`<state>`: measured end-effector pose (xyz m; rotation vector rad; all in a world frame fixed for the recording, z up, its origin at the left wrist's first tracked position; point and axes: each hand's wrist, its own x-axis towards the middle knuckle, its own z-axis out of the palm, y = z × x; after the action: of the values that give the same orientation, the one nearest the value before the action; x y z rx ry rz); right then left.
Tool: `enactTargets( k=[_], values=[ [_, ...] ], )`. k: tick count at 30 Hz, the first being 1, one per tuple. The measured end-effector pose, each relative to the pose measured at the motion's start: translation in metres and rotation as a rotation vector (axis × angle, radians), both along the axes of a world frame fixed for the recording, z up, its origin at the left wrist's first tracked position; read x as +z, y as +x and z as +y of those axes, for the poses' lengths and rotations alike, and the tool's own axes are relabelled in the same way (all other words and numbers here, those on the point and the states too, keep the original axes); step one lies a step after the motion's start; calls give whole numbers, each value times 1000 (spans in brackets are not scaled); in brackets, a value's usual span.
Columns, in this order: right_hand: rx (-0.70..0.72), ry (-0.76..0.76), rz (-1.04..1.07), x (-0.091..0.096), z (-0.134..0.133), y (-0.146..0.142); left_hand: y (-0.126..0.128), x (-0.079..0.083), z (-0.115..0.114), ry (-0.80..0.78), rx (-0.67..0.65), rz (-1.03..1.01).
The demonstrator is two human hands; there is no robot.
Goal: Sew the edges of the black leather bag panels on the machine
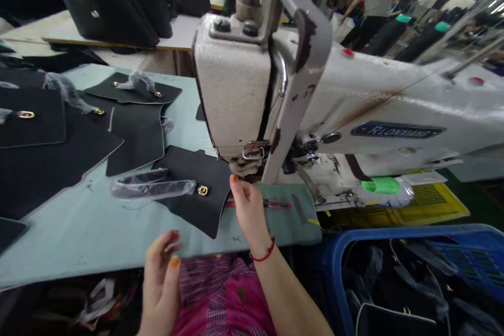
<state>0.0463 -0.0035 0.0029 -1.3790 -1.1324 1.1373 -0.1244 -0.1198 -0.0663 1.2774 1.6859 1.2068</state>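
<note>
Black angular panel, film-wrapped looped strap.

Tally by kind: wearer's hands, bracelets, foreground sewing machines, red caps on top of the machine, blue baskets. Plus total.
Hands: 2 (left hand; right hand, near the edge of a black piece)
Red bracelet: 1
Sewing machine: 1
Red caps: 2
Blue basket: 1
Total: 7

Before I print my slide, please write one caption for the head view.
At the sewing machine, right hand beside a flat black piece with a wrapped handle; left hand open, empty.
</note>
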Motion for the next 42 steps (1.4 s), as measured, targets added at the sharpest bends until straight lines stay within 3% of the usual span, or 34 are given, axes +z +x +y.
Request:
enactTargets(
  k=[3, 5, 8, 11, 14, 17, 25, 32, 37, 42],
  values=[
    [-38, 29, 9, -2, 2, -7, -51, 13, 65, 207, -364, 394],
    [-56, 26, -1, -4, 2, -9, -63, 26, 125, 311, -670, 593],
    [-55, 31, -38, -8, 1, -9, -53, 41, 198, 425, -983, 783],
    [-52, 50, -75, -10, 0, -8, -36, 52, 230, 451, -1172, 936],
    [-39, 49, -97, -10, 0, -5, -28, 58, 229, 492, -1164, 1025],
    [3, 32, -103, -8, 1, 2, -26, 65, 213, 521, -1109, 1083],
    [182, -65, -13, -3, 12, 32, -5, 92, 161, 351, -859, 1189],
    [185, -61, -24, 5, 18, 35, 1, 99, 159, 343, -820, 1243],
    [171, 15, -166, 7, -11, 39, 0, 99, 165, 369, -800, 1248],
    [175, -3, -284, -18, -52, 43, 1, 97, 165, 387, -796, 1252]
  ],
)
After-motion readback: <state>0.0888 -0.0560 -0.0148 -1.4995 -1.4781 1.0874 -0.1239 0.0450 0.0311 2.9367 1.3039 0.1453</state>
